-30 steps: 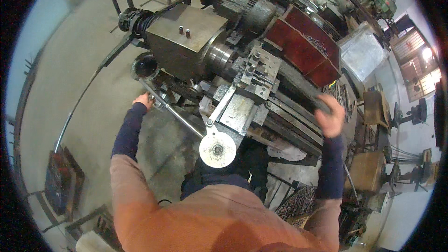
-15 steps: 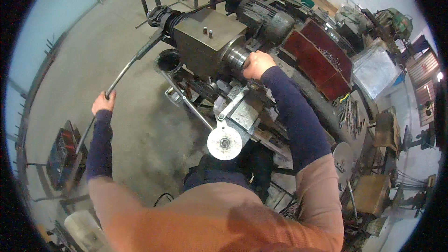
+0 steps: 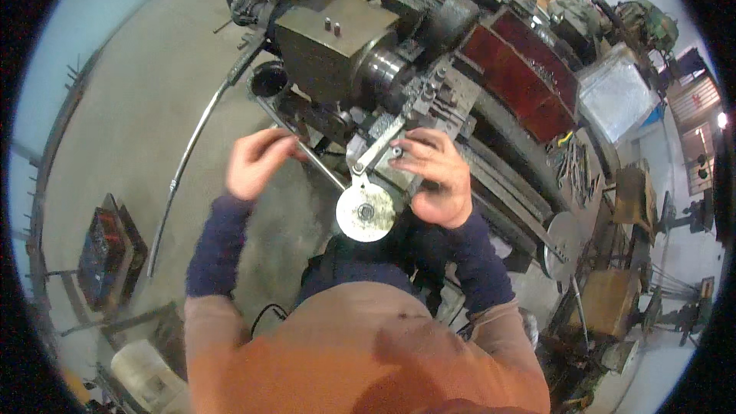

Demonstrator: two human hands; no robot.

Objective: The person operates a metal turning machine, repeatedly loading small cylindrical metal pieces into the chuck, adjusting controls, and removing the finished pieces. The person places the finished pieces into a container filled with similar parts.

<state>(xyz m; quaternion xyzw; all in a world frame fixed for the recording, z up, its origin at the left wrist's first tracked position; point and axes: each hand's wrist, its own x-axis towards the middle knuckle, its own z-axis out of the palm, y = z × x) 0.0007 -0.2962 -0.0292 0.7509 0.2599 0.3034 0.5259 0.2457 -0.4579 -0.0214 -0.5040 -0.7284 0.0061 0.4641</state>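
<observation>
My left hand (image 3: 259,162) is in the air left of the lathe's long slanting handle rod. Its fingers are loosely bent and apart, with nothing seen in them. My right hand (image 3: 441,176) is over the lathe's cross slide, its fingers closed on a small round metal piece (image 3: 397,152) with a hole in its end. Beyond it is the shiny spindle nose (image 3: 386,70) on the grey headstock (image 3: 330,38). A white round handwheel (image 3: 366,211) with a flat lever (image 3: 381,146) is between my hands. The long clamping lever (image 3: 195,138) hangs untouched at the left.
A dark red tray (image 3: 517,69) with metal chips lies behind the lathe bed, near a motor (image 3: 437,15). To the right are a silvery sheet-covered box (image 3: 617,92), several loose tools (image 3: 571,176) and a round metal disc (image 3: 563,245). A dark box (image 3: 103,257) stands on the floor at left.
My left hand has let go of the long lever and moved right. My right hand has come away from the spindle nose toward me, with the small round metal piece now showing in its fingers.
</observation>
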